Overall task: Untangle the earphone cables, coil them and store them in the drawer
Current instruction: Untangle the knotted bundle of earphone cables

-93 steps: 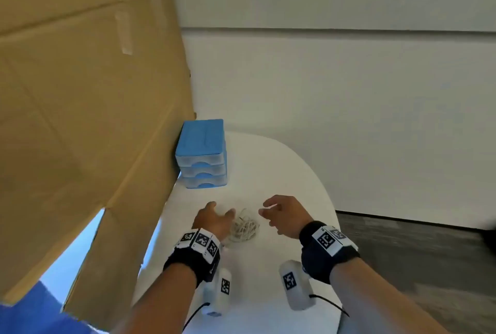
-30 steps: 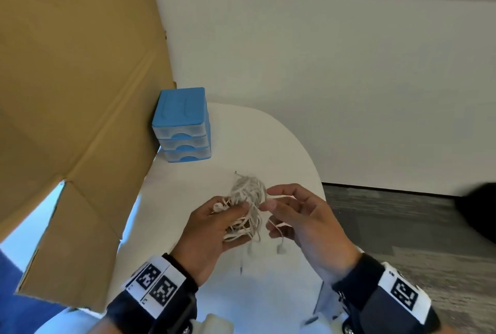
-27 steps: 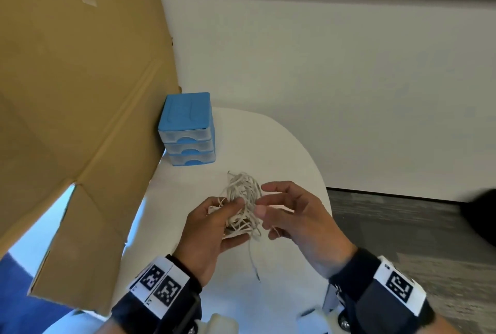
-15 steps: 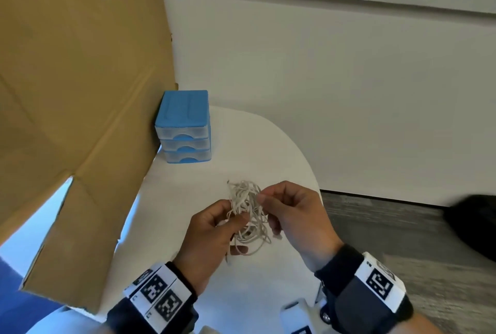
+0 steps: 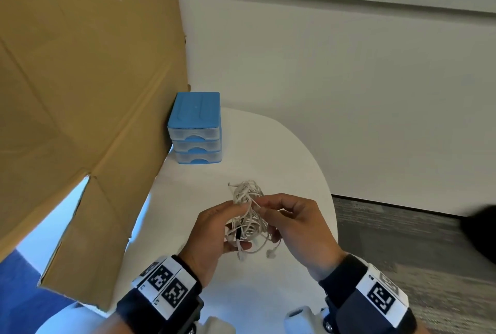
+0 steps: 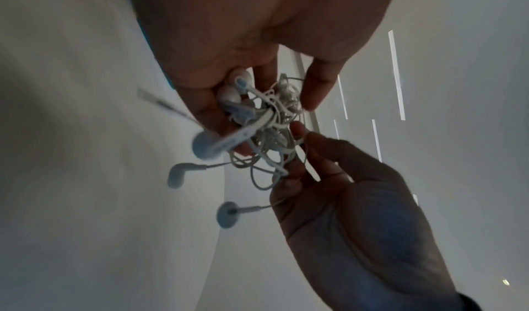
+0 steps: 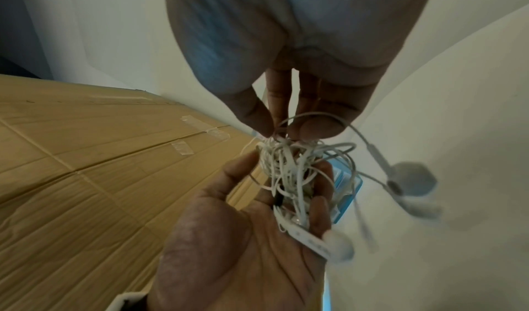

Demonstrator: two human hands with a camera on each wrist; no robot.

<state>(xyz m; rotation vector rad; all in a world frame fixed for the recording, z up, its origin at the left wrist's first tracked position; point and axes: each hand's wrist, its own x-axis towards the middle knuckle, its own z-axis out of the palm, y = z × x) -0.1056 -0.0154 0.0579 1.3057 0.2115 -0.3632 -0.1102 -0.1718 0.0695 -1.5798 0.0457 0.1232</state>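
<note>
A big brown cardboard box point(image 5: 80, 92) stands at the far left, leaning over the edge of the white surface point(image 5: 281, 151). Right beside the box sits a small blue drawer unit point(image 5: 195, 129) with three see-through drawers, and all three look closed. Nearer the person, the left hand point(image 5: 212, 237) is held up above the surface with its fingers point(image 7: 320, 205) curled around a messy bunch of white earphone cables point(image 5: 248, 213). The bunch is in the air between both hands, well apart from the drawers. A few earbuds point(image 6: 177, 175) hang loose under it on thin cords. To the right, the right hand point(image 5: 298, 229) pinches a strand at the top of the bunch with thumb and fingertips point(image 7: 312, 130), as if to pull one cord free. The job looks like it has only just begun: the cords are still one knotted clump, nothing is coiled, and no drawer is open. Left to do, I think, are teasing each cord out, winding it into a neat loop, opening a drawer and putting the loops inside. The surface is white with a rounded edge. Behind it is a plain pale wall point(image 5: 349, 92), and at the far right is grey floor point(image 5: 402, 239) with a dark blurry shape point(image 5: 483, 231) I cannot make out.
</note>
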